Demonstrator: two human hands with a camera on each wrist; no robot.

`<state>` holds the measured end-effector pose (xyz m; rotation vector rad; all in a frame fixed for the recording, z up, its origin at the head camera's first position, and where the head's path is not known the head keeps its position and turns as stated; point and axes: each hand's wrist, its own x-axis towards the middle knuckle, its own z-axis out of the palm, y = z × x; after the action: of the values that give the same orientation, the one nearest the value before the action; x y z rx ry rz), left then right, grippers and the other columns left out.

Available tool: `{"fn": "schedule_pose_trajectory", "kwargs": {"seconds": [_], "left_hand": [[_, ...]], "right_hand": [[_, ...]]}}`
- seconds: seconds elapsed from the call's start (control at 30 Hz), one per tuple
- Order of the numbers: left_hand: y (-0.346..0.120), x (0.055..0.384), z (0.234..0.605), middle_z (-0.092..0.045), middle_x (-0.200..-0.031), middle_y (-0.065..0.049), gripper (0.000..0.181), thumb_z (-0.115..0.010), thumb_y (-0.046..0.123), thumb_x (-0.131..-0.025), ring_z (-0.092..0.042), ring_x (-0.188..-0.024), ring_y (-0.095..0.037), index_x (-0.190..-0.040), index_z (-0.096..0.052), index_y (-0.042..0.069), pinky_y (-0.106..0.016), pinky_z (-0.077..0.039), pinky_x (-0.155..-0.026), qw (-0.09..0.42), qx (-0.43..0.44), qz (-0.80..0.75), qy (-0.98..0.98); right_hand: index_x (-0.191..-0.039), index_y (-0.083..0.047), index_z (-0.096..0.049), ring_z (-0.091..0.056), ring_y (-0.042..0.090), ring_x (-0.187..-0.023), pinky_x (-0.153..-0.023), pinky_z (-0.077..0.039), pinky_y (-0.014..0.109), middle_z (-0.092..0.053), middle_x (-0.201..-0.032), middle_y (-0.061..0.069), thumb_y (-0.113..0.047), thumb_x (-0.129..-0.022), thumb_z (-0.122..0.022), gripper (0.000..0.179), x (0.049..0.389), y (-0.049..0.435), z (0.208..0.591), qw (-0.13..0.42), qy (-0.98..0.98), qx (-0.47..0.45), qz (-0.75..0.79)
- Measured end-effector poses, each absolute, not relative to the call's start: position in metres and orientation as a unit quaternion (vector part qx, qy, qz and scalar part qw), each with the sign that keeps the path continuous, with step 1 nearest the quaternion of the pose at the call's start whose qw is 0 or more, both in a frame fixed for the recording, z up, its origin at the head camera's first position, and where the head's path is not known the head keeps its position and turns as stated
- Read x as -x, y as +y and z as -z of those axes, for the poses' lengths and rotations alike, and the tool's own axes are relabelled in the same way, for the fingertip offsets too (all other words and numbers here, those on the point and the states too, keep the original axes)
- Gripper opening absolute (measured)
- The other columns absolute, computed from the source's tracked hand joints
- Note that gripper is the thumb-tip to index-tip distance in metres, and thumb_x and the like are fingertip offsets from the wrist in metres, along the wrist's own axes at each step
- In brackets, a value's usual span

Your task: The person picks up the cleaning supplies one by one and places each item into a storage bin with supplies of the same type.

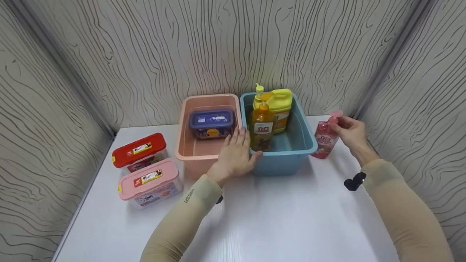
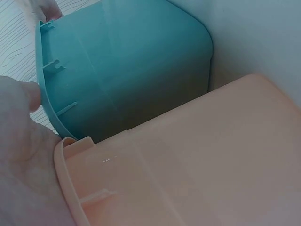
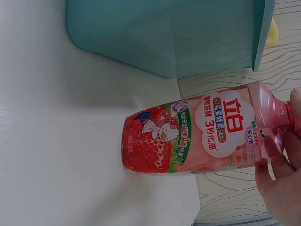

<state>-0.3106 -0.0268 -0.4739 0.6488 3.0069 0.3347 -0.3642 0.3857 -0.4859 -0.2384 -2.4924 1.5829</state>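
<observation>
At a white table (image 1: 284,218) by patterned walls (image 1: 211,47), the right grip (image 1: 351,134) pinches a bottle (image 1: 325,141), left grip (image 1: 236,157) uncurled.

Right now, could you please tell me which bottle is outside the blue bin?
The pink bottle, beside the blue bin, gripped near its top by the right hand; the orange bottle and yellow bottle are inside that bin.
</observation>
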Motion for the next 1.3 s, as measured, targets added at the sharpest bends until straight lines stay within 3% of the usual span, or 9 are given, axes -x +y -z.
{"fn": "schedule_pose_trajectory", "kwargs": {"seconds": [0.33, 0.7, 1.0, 1.13, 1.3], "left_hand": [[-0.0255, 0.3108, 0.4724, -0.011, -0.191, -0.015, 0.093, -0.031, 0.069, -0.115, -0.011, -0.18, -0.036, -0.18, -0.016, 0.003, -0.057, -0.017, -0.146, 0.026, -0.208, -0.104, 0.972], [-0.0265, 0.3102, 0.4737, -0.009, -0.191, -0.015, 0.093, -0.031, 0.068, -0.116, -0.01, -0.18, -0.035, -0.18, -0.015, 0.003, -0.055, -0.015, -0.147, 0.025, -0.206, -0.103, 0.973], [-0.0255, 0.3104, 0.4745, -0.011, -0.191, -0.015, 0.092, -0.034, 0.067, -0.115, -0.011, -0.18, -0.035, -0.18, -0.017, 0.003, -0.056, -0.015, -0.147, 0.021, -0.205, -0.105, 0.973], [-0.0256, 0.3103, 0.4736, -0.011, -0.191, -0.015, 0.093, -0.034, 0.067, -0.115, -0.01, -0.18, -0.034, -0.18, -0.017, 0.003, -0.055, -0.014, -0.147, 0.023, -0.206, -0.104, 0.973], [-0.0257, 0.3102, 0.4721, -0.01, -0.191, -0.014, 0.094, -0.032, 0.069, -0.114, -0.009, -0.18, -0.034, -0.18, -0.016, 0.004, -0.054, -0.011, -0.147, 0.028, -0.205, -0.099, 0.973]], "right_hand": [[-0.16, -0.006, -0.062, -0.061, -0.007, -0.106, -0.088, -0.05, 0.003, -0.066, -0.113, -0.023, -0.032, -0.113, -0.07, 0.054, 0.3635, 0.3862, 0.4866, 0.095, -0.857, 0.089, -0.499], [-0.161, -0.01, -0.061, -0.062, -0.01, -0.109, -0.098, -0.053, 0.01, -0.074, -0.135, -0.003, -0.035, -0.114, -0.069, 0.054, 0.364, 0.3853, 0.4878, 0.09, -0.86, 0.088, -0.495], [-0.16, -0.011, -0.062, -0.064, -0.009, -0.109, -0.097, -0.056, 0.007, -0.074, -0.146, 0.01, -0.039, -0.113, -0.068, 0.055, 0.3664, 0.3851, 0.4891, 0.088, -0.861, 0.096, -0.491], [-0.16, -0.011, -0.063, -0.065, -0.01, -0.105, -0.093, -0.057, 0.006, -0.076, -0.138, 0.001, -0.038, -0.112, -0.07, 0.055, 0.3668, 0.3853, 0.4888, 0.09, -0.857, 0.102, -0.496], [-0.158, -0.008, -0.064, -0.065, -0.012, -0.099, -0.083, -0.056, 0.003, -0.078, -0.117, -0.019, -0.033, -0.111, -0.072, 0.053, 0.3676, 0.3857, 0.4884, 0.106, -0.851, 0.1, -0.505]]}}
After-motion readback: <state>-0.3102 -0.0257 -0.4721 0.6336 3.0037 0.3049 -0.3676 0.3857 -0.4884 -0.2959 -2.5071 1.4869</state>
